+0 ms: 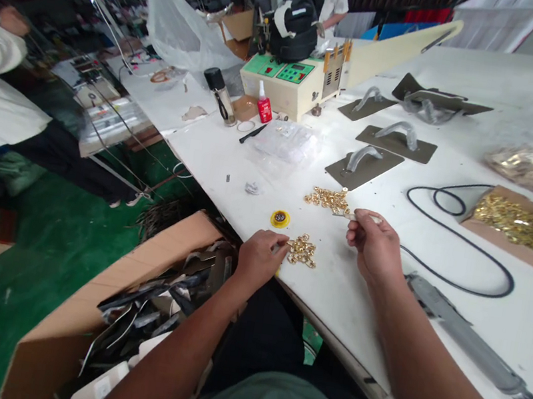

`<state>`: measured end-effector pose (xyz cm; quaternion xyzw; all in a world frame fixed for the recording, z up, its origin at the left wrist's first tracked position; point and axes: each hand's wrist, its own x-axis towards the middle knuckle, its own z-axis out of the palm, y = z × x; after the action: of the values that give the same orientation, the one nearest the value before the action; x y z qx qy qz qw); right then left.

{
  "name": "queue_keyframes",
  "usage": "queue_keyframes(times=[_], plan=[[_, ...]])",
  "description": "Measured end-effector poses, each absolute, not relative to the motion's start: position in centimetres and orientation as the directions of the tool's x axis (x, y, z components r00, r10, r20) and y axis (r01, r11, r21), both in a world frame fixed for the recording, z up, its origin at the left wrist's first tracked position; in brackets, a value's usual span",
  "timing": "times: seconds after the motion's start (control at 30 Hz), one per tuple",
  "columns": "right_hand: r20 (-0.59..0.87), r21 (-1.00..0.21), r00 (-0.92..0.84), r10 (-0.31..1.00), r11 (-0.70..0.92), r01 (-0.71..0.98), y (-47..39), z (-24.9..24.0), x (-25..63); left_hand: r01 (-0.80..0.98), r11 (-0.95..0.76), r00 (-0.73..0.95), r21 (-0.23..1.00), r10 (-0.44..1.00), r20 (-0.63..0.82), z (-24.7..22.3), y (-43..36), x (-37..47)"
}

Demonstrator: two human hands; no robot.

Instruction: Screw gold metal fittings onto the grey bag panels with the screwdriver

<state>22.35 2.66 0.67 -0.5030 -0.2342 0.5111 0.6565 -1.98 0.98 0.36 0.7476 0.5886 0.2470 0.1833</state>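
My right hand [376, 245] is closed around a slim tool with a pale handle [371, 218]; its thin tip points left. That tip is beside a pile of small gold-coloured metal parts [328, 199], and its exact kind is unclear. My left hand [261, 261] reaches the left edge of a nearer pile of gold metal pieces [303, 251], thumb and fingertips pinched together. Whatever is between those fingertips is too small to make out. Just beyond the left hand lies a round yellow dish [280, 219] with dark contents.
Dark flat panels with plastic-wrapped handles [363, 167] lie farther back. A cardboard box of gold parts [519, 229], a black cable [507, 275] and a grey powered screwdriver [467, 336] are on the right. A red bottle [264, 105] stands by a machine [289, 85]. A scrap carton [122, 278] is below left.
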Motion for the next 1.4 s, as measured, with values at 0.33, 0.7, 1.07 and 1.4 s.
queue_keyframes(times=[0.33, 0.7, 1.07, 1.4], plan=[[-0.224, -0.843, 0.473, 0.852, 0.074, -0.533, 3.3, 1.3, 23.7, 0.78, -0.418, 0.372, 0.466, 0.908, 0.191, 2.9, 5.8, 4.5], [-0.188, -0.804, 0.476, 0.859, 0.144, -0.577, 4.1, 1.1, 23.6, 0.842, -0.418, 0.403, 0.341, 0.908, 0.117, 2.6, 11.2, 10.5], [-0.158, -0.801, 0.461, 0.873, 0.16, -0.577, 4.2, 1.5, 23.0, 0.716, -0.345, 0.338, 0.607, 0.932, 0.13, 2.4, 11.0, 8.6], [0.006, -0.931, 0.256, 0.967, 0.099, -0.352, 1.6, 2.8, 21.2, 0.155, 0.136, 0.139, 0.979, 0.978, -0.158, 2.2, 4.4, 2.7]])
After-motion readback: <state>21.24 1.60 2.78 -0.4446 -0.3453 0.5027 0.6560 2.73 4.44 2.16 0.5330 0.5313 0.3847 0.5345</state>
